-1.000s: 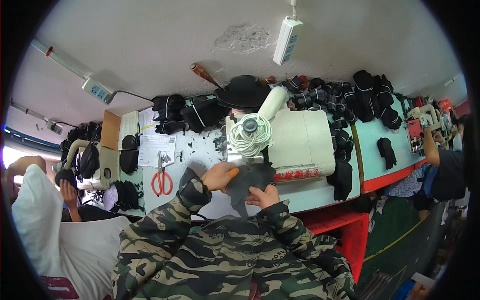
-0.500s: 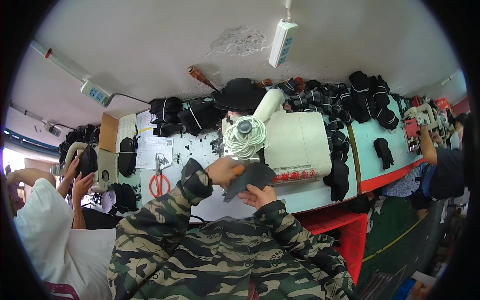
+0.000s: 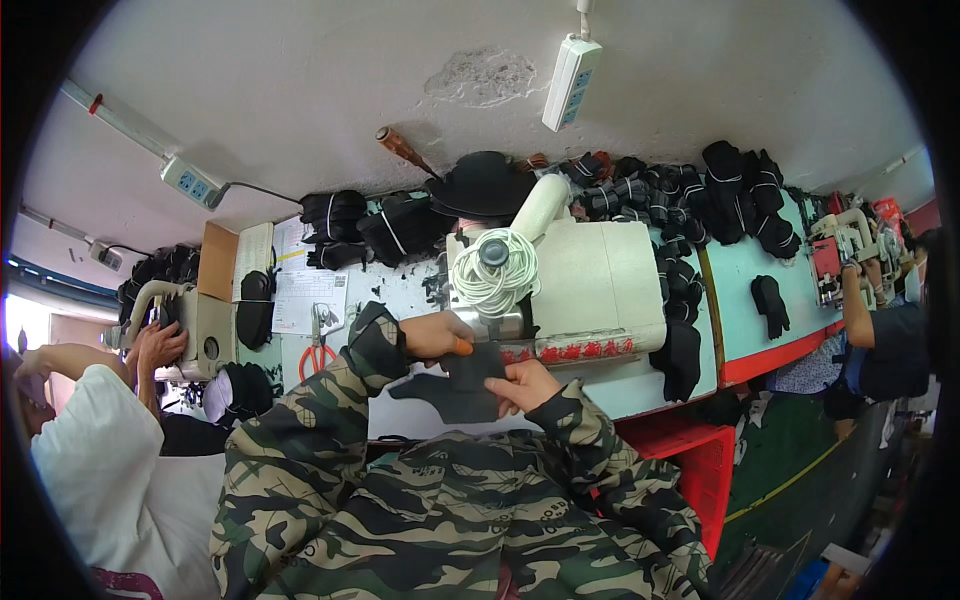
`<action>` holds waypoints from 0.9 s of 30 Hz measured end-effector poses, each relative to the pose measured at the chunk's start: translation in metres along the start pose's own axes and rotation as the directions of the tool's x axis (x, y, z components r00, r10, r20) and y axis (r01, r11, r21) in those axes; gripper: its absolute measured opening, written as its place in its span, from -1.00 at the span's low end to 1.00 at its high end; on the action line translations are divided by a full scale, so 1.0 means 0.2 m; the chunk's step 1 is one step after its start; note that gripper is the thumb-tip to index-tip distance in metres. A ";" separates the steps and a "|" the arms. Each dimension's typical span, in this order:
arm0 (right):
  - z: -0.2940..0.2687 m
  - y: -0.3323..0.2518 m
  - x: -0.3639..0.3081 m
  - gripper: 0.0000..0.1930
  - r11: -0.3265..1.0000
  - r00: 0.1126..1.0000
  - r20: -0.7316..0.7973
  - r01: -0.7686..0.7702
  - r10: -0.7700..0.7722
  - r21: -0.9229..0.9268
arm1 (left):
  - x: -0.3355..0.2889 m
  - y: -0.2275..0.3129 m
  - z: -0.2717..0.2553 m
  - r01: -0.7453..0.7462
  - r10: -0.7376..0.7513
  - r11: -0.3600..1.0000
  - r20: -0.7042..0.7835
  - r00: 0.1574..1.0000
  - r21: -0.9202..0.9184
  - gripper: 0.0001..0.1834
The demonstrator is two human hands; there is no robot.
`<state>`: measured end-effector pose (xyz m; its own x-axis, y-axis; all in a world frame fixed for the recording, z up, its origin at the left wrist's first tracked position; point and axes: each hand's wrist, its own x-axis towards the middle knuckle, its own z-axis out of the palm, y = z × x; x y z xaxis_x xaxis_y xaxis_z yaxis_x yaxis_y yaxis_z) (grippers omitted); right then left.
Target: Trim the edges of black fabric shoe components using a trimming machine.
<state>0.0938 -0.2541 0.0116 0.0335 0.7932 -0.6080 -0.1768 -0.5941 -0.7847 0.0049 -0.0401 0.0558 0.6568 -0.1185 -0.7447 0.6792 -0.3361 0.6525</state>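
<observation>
A dark grey fabric piece (image 3: 462,388) with an irregular cut outline is stretched between my two hands in front of the cream sewing machine (image 3: 590,270). My left hand (image 3: 437,335), with an orange cover on one finger, grips its upper edge close to the machine's front end. Lower and to the right, my right hand (image 3: 526,386) pinches its right edge between thumb and fingers. A lobe of the fabric hangs out to the left below my left wrist. On top of the machine lies a coil of white cord (image 3: 494,275) around a dark knob.
Red-handled scissors (image 3: 318,352) lie left on the white table beside printed sheets (image 3: 308,300). Tied black bundles (image 3: 395,232) line the wall, others the machine's right side. A red crate (image 3: 700,480) stands low right. Co-workers sit at machines on both sides.
The fabric piece has come down and left from the machine's front end and turned, its lobe now pointing left. Both hands still hold it; my right hand has shifted slightly right.
</observation>
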 end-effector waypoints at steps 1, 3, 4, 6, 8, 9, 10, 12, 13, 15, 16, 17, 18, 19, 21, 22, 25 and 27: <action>-0.02 -0.01 -0.03 -0.74 0.999 0.999 -0.014 0.030 -0.030 0.026 | 0.05 -0.03 -0.01 -0.042 0.042 0.998 -0.008 0.999 0.037 -0.75; -0.06 0.00 -0.01 -0.73 0.993 0.999 -0.023 0.048 -0.046 0.107 | 0.02 0.03 -0.01 -0.013 0.014 1.000 -0.043 0.999 0.028 -0.75; -0.08 0.00 -0.01 -0.72 0.981 0.997 -0.041 0.068 -0.061 0.181 | 0.01 0.06 -0.02 0.006 -0.004 1.000 -0.077 0.997 0.022 -0.74; -0.09 -0.03 -0.04 -0.73 0.994 0.997 -0.061 0.046 -0.040 0.104 | 0.09 -0.04 -0.03 -0.069 0.078 0.993 -0.091 0.993 0.096 -0.73; -0.08 -0.09 -0.06 -0.76 0.907 0.986 -0.095 0.087 -0.138 -0.411 | 0.07 -0.04 -0.05 -0.118 0.138 0.980 -0.120 0.983 0.160 -0.71; -0.10 -0.05 -0.03 -0.73 0.802 0.918 -0.188 0.188 -0.348 -0.566 | 0.07 -0.04 -0.07 -0.086 0.122 0.973 -0.164 0.979 0.213 -0.70; -0.12 -0.06 -0.05 -0.73 0.804 0.919 -0.194 0.180 -0.343 -0.567 | 0.06 -0.02 -0.07 -0.064 0.119 0.962 -0.197 0.973 0.266 -0.68; -0.15 -0.12 -0.02 -0.76 0.783 0.801 -0.326 0.261 -0.502 -0.565 | 0.17 -0.23 -0.09 -0.124 0.195 0.953 -0.247 0.949 0.278 -0.66; -0.18 -0.14 -0.03 -0.76 0.776 0.788 -0.342 0.254 -0.512 -0.578 | 0.21 -0.23 -0.09 -0.180 0.254 0.936 -0.227 0.940 0.303 -0.67; -0.24 -0.14 -0.03 -0.76 0.769 0.783 -0.351 0.240 -0.514 -0.592 | 0.27 -0.24 -0.11 -0.238 0.311 0.911 -0.183 0.932 0.337 -0.69; -0.25 -0.16 -0.02 -0.76 0.760 0.782 -0.342 0.243 -0.521 -0.603 | 0.27 -0.23 -0.11 -0.236 0.309 0.912 -0.185 0.933 0.336 -0.69; -0.26 -0.20 -0.03 -0.77 0.760 0.818 -0.344 0.162 -0.460 -0.630 | 0.28 -0.22 -0.11 -0.370 0.444 0.871 -0.198 0.874 0.323 -0.68; -0.26 -0.21 -0.01 -0.77 0.758 0.819 -0.340 0.166 -0.462 -0.631 | 0.29 -0.20 -0.10 -0.495 0.568 0.810 -0.214 0.795 0.313 -0.66; -0.28 -0.23 -0.01 -0.76 0.649 0.790 -0.302 0.154 -0.533 -0.745 | 0.31 -0.18 -0.08 -0.498 0.571 0.808 -0.211 0.793 0.314 -0.66; -0.29 -0.23 -0.01 -0.74 0.524 0.761 -0.254 0.130 -0.597 -0.842 | 0.35 -0.14 -0.02 -0.544 0.825 0.541 -0.281 0.489 0.642 -0.63; -0.31 -0.22 -0.02 -0.74 0.560 0.778 -0.269 0.126 -0.568 -0.819 | 0.35 -0.14 -0.01 -0.552 0.831 0.533 -0.271 0.486 0.641 -0.63; -0.41 -0.21 -0.07 -0.74 0.611 0.773 -0.275 0.177 -0.572 -0.772 | 0.27 -0.20 -0.02 -0.566 0.677 0.728 -0.283 0.679 0.386 -0.77; -0.46 -0.25 -0.17 -0.75 0.603 0.576 -0.408 0.192 -0.708 -0.775 | 0.22 -0.32 -0.02 -0.228 0.458 0.883 -0.647 0.609 0.411 -0.79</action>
<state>0.1910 -0.2638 0.0596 0.5458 0.8232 0.1561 0.6619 -0.3094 -0.6828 -0.0086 -0.0200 -0.0180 0.9235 0.3783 -0.0640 0.3153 -0.6534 0.6882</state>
